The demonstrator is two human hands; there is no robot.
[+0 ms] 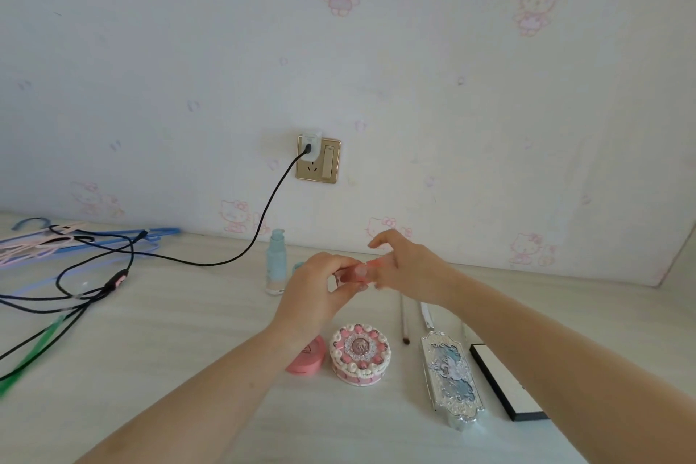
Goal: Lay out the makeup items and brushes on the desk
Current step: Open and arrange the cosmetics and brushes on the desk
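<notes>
Lipstick (352,272), small and pink, sits pinched in my left hand (320,290) fingers; my right hand (408,267) fingers touch its tip, blurry.

No wording can be read — the dark mark on the pink round compact (308,355) is too blurred to make out.

Pale wallpaper (414,68) printed with faint pink cartoon cats. A gold socket plate (318,160) holds a white charger (311,142) with a black cable (211,261). The table (180,343) is whitish with faint wood grain. On it: blue and pink hangers (75,237), a pale turquoise bottle (276,262), a plain pink compact (307,357), a pink-and-white cake-patterned case (360,353), an embossed silver-and-blue palette (452,375), and a white box edged in black (504,380).
</notes>
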